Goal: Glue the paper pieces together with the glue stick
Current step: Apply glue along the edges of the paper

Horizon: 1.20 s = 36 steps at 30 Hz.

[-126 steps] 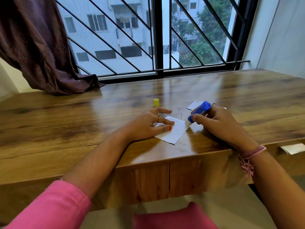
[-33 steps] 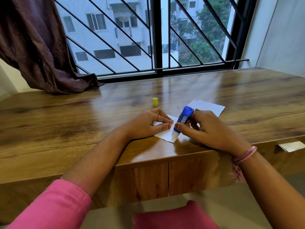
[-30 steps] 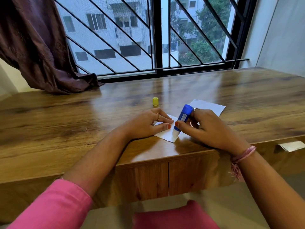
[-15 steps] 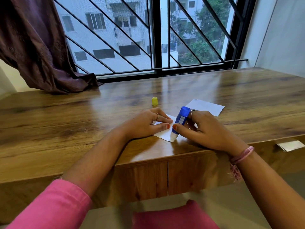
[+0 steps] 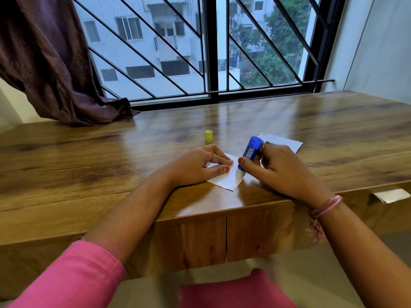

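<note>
A small white paper piece (image 5: 225,180) lies near the front edge of the wooden desk (image 5: 111,165). My left hand (image 5: 195,166) presses flat on its left part with straight fingers. My right hand (image 5: 275,166) grips a blue glue stick (image 5: 250,152), tilted, with its white tip touching the paper's right part. A second white paper piece (image 5: 282,142) lies behind my right hand, partly hidden by it. The glue stick's yellow cap (image 5: 208,136) stands on the desk behind my left hand.
A dark curtain (image 5: 51,63) drapes onto the desk's back left. A barred window (image 5: 211,47) runs along the back edge. A white slip (image 5: 391,195) sticks out at the desk front on the right. A pink cushion (image 5: 233,292) sits below.
Over four seconds my right hand brought the glue stick from the paper's right edge leftward and toward me along the paper. The second paper piece came into fuller view. My left hand stayed put.
</note>
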### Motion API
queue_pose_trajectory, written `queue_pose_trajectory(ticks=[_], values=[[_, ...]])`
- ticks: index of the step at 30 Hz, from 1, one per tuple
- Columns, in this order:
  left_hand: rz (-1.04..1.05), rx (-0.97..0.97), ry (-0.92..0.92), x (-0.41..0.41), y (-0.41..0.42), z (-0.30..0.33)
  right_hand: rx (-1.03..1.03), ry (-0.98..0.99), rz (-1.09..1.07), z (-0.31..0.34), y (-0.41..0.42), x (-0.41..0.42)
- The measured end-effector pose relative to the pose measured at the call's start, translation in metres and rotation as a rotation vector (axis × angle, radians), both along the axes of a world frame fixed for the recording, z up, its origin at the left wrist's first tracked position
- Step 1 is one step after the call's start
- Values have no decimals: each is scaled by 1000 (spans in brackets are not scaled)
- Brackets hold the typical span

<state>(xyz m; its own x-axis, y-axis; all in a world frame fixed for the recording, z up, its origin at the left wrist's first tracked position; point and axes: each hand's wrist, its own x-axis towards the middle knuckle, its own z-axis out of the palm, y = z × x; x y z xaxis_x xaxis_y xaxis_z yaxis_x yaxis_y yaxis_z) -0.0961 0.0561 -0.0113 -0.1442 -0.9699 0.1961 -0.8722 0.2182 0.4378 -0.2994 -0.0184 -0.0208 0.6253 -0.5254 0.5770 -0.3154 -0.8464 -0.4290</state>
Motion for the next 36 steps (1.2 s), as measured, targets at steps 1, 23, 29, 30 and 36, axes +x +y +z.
queue_pose_trajectory(ticks=[1, 23, 29, 30, 36], values=[[3, 0, 0, 0, 0, 0, 0, 3, 14, 0, 1, 1], [15, 4, -5, 2, 0, -1, 49, 22, -76, 1, -2, 1], [26, 2, -7, 2, -1, -2, 65, 7, -154, 1, -5, 2], [28, -2, -5, 2, -1, -2, 68, 5, -168, 1, -5, 2], [29, -29, 7, 1, 1, -1, 113, 12, -108, 1, -4, 1]])
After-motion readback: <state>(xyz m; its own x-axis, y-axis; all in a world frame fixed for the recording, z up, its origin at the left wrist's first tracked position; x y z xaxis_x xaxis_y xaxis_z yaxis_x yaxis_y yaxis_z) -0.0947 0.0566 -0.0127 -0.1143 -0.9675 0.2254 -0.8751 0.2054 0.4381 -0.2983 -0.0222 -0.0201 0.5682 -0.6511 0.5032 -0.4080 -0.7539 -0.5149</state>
